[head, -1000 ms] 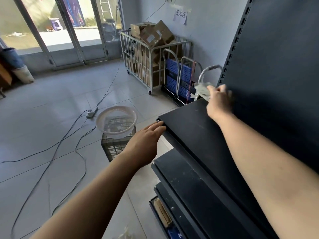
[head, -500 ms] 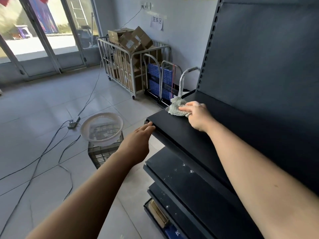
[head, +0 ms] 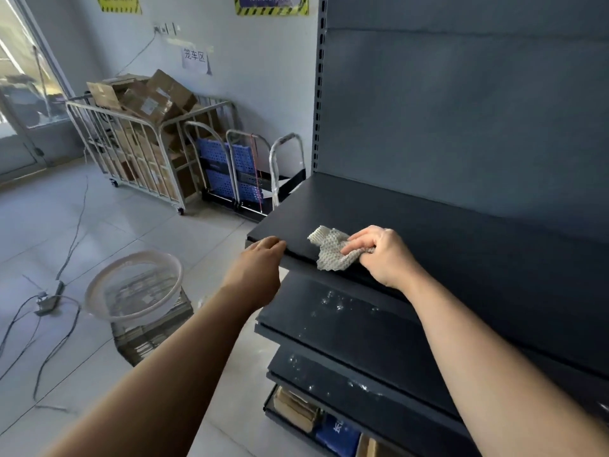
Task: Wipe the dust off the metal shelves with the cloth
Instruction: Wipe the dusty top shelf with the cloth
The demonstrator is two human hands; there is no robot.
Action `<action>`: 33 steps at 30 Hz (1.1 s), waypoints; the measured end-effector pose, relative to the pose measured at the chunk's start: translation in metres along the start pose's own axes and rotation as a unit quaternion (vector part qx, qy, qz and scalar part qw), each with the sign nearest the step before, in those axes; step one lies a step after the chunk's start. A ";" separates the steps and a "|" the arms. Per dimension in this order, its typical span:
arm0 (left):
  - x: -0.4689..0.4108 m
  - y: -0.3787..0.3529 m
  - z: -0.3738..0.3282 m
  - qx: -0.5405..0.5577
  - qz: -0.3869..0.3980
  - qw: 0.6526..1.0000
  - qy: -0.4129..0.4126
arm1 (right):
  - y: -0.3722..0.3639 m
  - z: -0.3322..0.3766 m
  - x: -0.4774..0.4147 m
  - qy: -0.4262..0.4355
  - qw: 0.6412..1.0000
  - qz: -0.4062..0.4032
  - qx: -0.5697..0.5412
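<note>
I see the right hand point(head: 384, 255) with its fingers curled round the cloth point(head: 331, 252), pressing it on the front edge of the top shelf point(head: 428, 222); part of the cloth is hidden under the palm. The left hand point(head: 260, 265) lays near-straight fingers on that shelf's left corner, thumb out of sight. The striped sign point(head: 272, 3) is cut off; I read "Turnover". A paper point(head: 194, 56) reads 笼车区 above a cart point(head: 131, 153) of boxes. A basin point(head: 131, 288) sits left of the shelves.

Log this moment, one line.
step: wipe upper shelf | right hand: grips cloth at front edge | left hand: rests on shelf corner | lower shelves: white specks
</note>
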State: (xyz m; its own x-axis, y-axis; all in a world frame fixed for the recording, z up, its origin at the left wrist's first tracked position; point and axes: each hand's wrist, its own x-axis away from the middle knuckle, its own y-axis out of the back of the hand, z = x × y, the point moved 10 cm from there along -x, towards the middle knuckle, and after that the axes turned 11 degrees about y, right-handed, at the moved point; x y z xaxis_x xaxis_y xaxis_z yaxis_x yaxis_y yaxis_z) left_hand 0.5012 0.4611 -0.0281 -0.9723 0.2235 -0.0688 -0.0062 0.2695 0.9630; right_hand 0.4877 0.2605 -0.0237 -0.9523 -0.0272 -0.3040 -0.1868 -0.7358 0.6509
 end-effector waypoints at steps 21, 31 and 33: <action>0.005 -0.019 -0.088 0.043 0.003 0.992 -0.121 | 0.092 -0.075 0.029 -0.150 0.938 -0.089 0.300; 0.022 -0.036 -0.132 0.035 0.024 0.984 -0.174 | 0.165 -0.099 0.138 -0.278 0.899 -0.163 0.298; 0.023 -0.040 -0.142 0.034 0.032 0.983 -0.179 | 0.134 -0.068 0.114 -0.186 0.927 -0.153 0.289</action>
State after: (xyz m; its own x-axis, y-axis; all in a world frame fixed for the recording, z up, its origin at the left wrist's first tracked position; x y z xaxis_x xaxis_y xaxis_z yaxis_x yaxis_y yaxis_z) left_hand 0.4460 0.3223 -0.0309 -0.8256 0.5539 -0.1075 0.0795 0.3028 0.9497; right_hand 0.3702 0.1133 -0.0187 -0.8308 0.4366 -0.3452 -0.4577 -0.1830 0.8700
